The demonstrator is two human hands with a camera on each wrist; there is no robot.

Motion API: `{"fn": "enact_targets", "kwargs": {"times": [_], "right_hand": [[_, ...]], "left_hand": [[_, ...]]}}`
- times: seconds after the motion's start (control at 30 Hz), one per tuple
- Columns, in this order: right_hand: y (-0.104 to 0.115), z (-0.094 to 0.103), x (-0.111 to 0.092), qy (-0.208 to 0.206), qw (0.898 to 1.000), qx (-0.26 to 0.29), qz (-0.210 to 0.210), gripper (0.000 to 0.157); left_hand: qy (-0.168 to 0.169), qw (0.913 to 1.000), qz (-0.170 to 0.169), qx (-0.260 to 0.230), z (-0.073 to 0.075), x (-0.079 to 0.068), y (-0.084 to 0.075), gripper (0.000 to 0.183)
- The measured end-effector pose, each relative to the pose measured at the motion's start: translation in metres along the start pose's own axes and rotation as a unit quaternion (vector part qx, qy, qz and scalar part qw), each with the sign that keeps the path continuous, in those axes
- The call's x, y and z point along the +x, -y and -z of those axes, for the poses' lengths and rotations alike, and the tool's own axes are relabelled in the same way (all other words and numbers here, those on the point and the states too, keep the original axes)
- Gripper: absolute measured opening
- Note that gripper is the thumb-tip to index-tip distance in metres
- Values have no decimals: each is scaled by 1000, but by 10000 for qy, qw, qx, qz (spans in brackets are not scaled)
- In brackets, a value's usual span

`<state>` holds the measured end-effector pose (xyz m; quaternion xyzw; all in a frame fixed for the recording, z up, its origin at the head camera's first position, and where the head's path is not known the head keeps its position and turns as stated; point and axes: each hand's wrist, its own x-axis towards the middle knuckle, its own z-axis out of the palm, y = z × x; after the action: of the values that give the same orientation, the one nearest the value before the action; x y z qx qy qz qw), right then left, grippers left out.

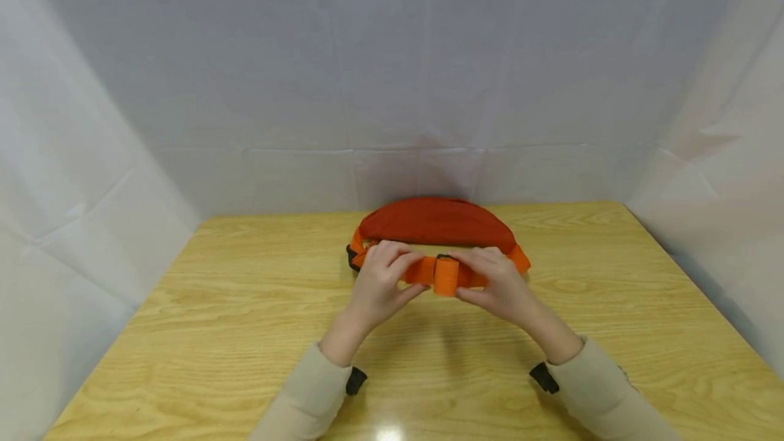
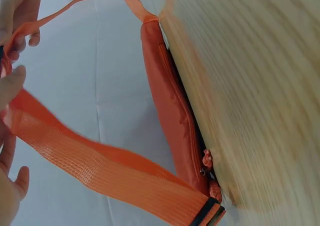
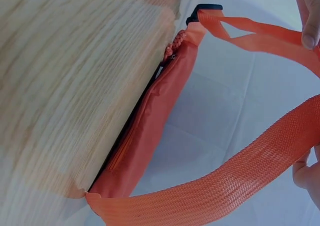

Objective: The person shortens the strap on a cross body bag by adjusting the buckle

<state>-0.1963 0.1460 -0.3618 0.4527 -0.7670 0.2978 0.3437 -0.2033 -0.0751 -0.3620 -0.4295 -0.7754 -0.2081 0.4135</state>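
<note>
A red waist bag (image 1: 436, 223) lies at the back of the table, and its orange strap (image 2: 100, 166) arcs out from both ends toward me. My left hand (image 1: 381, 283) pinches the strap between thumb and fingers, left of a black strap slider (image 1: 444, 257). On the other side of the slider, my right hand (image 1: 503, 284) pinches the strap with thumb below and fingers above. A short doubled fold of orange webbing (image 1: 446, 279) hangs at the slider between the hands. At the bag's left end sits a black buckle (image 3: 205, 11).
The wooden table (image 1: 245, 318) stands against white sheeting (image 1: 294, 87), with more sheeting at left and right. Orange cord zipper pulls (image 3: 174, 44) hang on the bag near its buckle end. Black wrist pieces (image 1: 356, 381) show under both sleeves.
</note>
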Motion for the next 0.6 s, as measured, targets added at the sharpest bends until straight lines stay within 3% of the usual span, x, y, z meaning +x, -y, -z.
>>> {"fn": "enact_targets", "kwargs": {"times": [0.47, 0.6], "right_hand": [[-3, 1, -2, -2, 9999, -92, 87, 52], [-5, 3, -3, -23, 9999, -91, 40, 52]], "left_hand": [[653, 9948, -732, 281, 5, -4, 9, 51], [757, 9936, -780, 298, 7, -7, 12, 52]]}}
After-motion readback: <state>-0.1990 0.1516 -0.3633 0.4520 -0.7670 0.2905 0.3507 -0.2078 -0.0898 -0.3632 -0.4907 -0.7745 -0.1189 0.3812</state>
